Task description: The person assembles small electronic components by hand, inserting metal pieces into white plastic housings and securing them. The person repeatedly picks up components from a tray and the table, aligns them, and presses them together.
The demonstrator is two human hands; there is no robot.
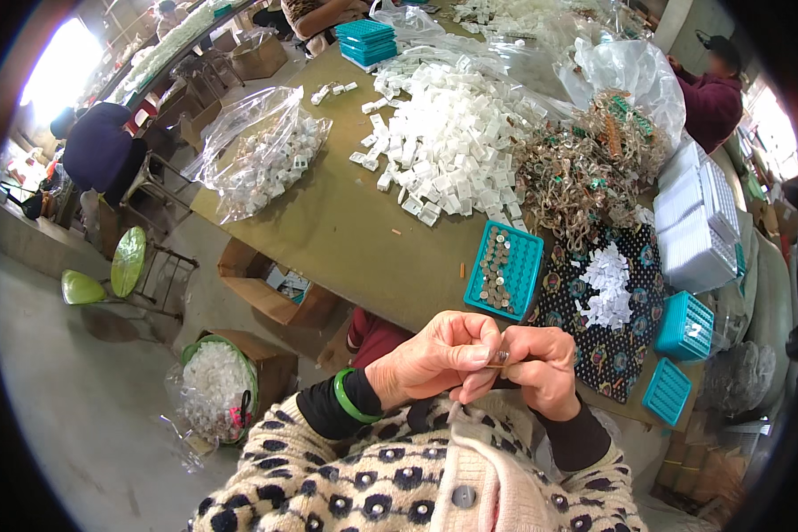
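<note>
Both hands, the left hand [434,359] and the right hand [541,365], pinch one tiny shiny metal piece [498,358] tightly between their fingertips, close to the person's chest, just below the small teal plastic tray [504,269] on the olive counter [346,230]; it looks light, hard and slippery, best gripped by its ends.

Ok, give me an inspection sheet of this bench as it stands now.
Surface: olive-green worktable, crowded at the far side.
Job's things: small metal part pinched between both hands; teal plastic tray of round metal pieces.
Clutter: heap of white plastic blocks, tangle of coppery wire parts, clear bag of white parts.
Grippers: left hand and right hand meet at the part.
Cables: nothing seen.
Surroundings: cardboard boxes, green stool, other people seated.
</note>
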